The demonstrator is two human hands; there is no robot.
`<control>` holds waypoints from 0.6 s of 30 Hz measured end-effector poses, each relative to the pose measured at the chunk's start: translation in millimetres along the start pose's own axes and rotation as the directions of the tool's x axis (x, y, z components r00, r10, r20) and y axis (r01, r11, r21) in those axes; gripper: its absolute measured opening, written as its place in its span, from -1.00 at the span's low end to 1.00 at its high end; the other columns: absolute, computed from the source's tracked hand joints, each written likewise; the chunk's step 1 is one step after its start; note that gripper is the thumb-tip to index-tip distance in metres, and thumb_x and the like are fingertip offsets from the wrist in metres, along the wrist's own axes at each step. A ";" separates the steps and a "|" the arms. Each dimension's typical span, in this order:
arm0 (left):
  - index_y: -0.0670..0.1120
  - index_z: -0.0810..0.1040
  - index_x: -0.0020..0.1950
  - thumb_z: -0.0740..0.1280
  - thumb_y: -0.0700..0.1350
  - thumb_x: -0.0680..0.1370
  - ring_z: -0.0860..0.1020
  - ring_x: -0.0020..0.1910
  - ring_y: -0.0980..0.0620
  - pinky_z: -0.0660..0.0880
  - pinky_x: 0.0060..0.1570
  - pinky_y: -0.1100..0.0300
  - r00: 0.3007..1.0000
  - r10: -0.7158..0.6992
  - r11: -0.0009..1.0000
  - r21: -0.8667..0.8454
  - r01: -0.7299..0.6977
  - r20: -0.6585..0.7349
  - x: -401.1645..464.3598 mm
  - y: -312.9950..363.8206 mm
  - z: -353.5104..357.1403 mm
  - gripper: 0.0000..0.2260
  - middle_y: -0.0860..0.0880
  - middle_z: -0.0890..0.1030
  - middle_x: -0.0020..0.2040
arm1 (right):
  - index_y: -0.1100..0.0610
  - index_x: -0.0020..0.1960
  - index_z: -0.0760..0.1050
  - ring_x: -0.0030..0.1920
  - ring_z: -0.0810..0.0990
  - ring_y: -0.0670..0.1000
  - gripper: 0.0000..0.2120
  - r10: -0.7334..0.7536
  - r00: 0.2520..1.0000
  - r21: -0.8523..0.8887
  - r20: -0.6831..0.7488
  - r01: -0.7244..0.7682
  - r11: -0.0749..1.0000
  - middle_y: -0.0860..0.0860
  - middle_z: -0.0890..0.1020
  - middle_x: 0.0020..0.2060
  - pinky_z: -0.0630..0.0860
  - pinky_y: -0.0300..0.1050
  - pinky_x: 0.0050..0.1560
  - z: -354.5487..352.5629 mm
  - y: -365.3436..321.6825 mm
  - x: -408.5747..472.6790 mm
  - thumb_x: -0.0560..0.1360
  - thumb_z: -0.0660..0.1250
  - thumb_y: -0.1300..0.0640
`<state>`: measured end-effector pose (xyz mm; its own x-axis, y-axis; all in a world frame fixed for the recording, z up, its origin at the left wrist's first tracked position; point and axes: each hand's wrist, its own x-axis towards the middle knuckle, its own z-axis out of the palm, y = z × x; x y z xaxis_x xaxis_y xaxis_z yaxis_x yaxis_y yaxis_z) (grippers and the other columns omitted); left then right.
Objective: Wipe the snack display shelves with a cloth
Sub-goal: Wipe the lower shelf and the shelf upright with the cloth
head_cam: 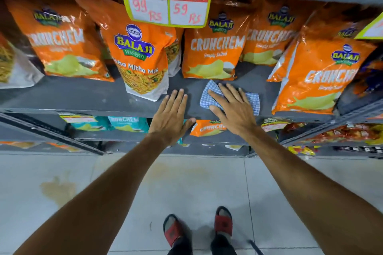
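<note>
Two hands are on the grey shelf point(87, 97), palms down in the bare strip ahead of the snack bags. The right hand point(232, 107) lies flat and spread over a blue-checked cloth point(251, 100), pinning it to the shelf board rather than clutching it — fingers splayed, likely so the pressure covers as much fabric as possible on each pass. The cloth sits just in front of a Crunchem bag point(211, 56), its corners poking out beyond the fingers and beside the palm. The left hand point(172, 114) is also open, holding nothing, resting on the shelf's front edge with the thumb hooked over the lip; it looks like a brace while the other arm works. It rests just beside the lower corner of the Mitha Mix pouch point(143, 64), which leans out over the board. The bags stand back toward the rear, leaving this front band free to wipe. A price card point(165, 4) hangs above. Wiping seems underway here — lower shelves point(128, 135) appear yet to come.
</note>
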<state>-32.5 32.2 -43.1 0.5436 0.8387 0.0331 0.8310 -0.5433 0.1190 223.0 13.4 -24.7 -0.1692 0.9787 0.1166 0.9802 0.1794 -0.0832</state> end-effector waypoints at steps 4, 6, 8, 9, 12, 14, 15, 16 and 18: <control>-0.23 0.11 0.68 -0.07 0.32 0.67 0.08 0.69 -0.21 0.02 0.67 -0.12 1.000 -0.005 1.000 -0.010 0.005 0.011 0.6 1.5 -1.3 -0.22 -0.23 0.12 0.70 | -0.10 0.51 0.34 0.55 0.28 0.11 -0.54 0.004 1.000 0.048 -0.008 -0.003 0.999 0.02 0.38 0.52 0.17 0.16 0.54 4.2 -0.6 5.9 0.67 0.04 -0.20; -0.22 0.05 0.69 -0.13 0.35 0.65 0.04 0.70 -0.19 -0.01 0.67 -0.11 0.999 -0.008 1.000 -0.026 0.009 0.048 -0.2 1.3 -6.6 -0.19 -0.21 0.07 0.71 | -0.06 0.46 0.42 0.50 0.37 0.12 -0.57 0.040 0.999 0.111 -0.013 -0.038 0.993 0.04 0.46 0.47 0.24 0.12 0.52 -1.3 -4.9 7.9 0.66 0.10 -0.15; -0.23 0.06 0.69 -0.16 0.35 0.66 0.07 0.70 -0.19 0.04 0.67 -0.12 0.999 -0.011 0.998 -0.065 0.015 0.048 -6.8 0.4 -15.6 -0.19 -0.22 0.08 0.70 | -0.01 0.37 0.53 0.40 0.50 0.15 -0.60 0.097 0.994 0.219 -0.047 -0.085 0.972 0.07 0.57 0.36 0.40 0.11 0.41 -9.5 -15.1 9.4 0.62 0.17 -0.13; -0.24 0.08 0.68 -0.14 0.33 0.67 0.09 0.69 -0.19 0.07 0.66 -0.14 0.999 -0.020 0.997 -0.080 0.022 0.028 -14.0 -0.3 -20.7 -0.21 -0.23 0.10 0.70 | -0.03 0.33 0.56 0.33 0.56 0.15 -0.60 0.129 0.990 0.270 -0.048 -0.111 0.956 0.07 0.62 0.30 0.50 0.09 0.28 -14.3 -20.7 8.5 0.60 0.18 -0.14; -0.25 0.12 0.68 0.01 0.22 0.71 0.08 0.69 -0.17 0.07 0.66 -0.14 0.997 -0.060 0.995 -0.078 0.056 -0.054 -53.1 -1.5 -43.4 -0.31 -0.23 0.12 0.70 | -0.09 0.27 0.59 0.02 0.71 0.10 -0.62 0.098 0.993 0.291 -0.071 -0.073 0.954 0.00 0.72 0.10 0.58 -0.04 -0.16 -39.8 -44.1 -5.1 0.56 0.19 -0.17; -0.25 0.14 0.67 0.04 0.20 0.72 0.08 0.70 -0.16 0.09 0.65 -0.16 0.994 -0.078 0.995 -0.066 0.073 -0.073 -82.3 -6.0 -61.9 -0.33 -0.22 0.14 0.69 | -0.07 0.25 0.61 -0.08 0.71 0.07 -0.71 0.099 0.993 0.357 -0.070 -0.068 0.932 -0.01 0.74 0.05 0.54 -0.06 -0.18 -52.6 -60.0 -17.6 0.56 0.32 -0.06; -0.25 0.16 0.67 0.05 0.20 0.72 0.09 0.69 -0.16 0.12 0.64 -0.18 0.992 -0.098 0.994 -0.056 0.093 -0.085 -97.0 -10.2 -73.1 -0.33 -0.23 0.16 0.69 | -0.06 0.24 0.62 -0.08 0.70 0.06 -0.73 0.092 0.993 0.418 -0.075 -0.052 0.907 0.00 0.74 0.04 0.51 -0.10 -0.15 -58.7 -69.4 -23.4 0.55 0.38 0.03; -0.26 0.17 0.66 0.05 0.20 0.73 0.11 0.69 -0.17 0.13 0.63 -0.18 0.986 -0.130 0.991 -0.044 0.126 -0.101 -110.0 -15.5 -84.6 -0.33 -0.23 0.17 0.68 | -0.07 0.25 0.60 -0.05 0.69 0.05 -0.72 0.075 0.995 0.473 -0.066 -0.035 0.880 0.01 0.74 0.05 0.51 -0.11 -0.10 -65.7 -80.3 -27.2 0.54 0.40 0.08; -0.26 0.18 0.66 0.01 0.22 0.73 0.10 0.69 -0.15 0.10 0.64 -0.15 0.970 -0.203 0.979 -0.019 0.202 -0.138 -132.6 -27.6 -110.6 -0.32 -0.23 0.18 0.68 | -0.11 0.29 0.54 0.02 0.70 0.06 -0.69 0.002 1.000 0.538 -0.031 0.015 0.843 -0.01 0.73 0.09 0.57 -0.04 0.01 -79.7 -105.7 -26.1 0.57 0.36 0.06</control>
<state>-140.6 -59.9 59.0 0.3424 0.9284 0.1445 0.9213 -0.3619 0.1419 132.0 -39.1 59.9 -0.1637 0.9755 0.1467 0.7683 0.2194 -0.6013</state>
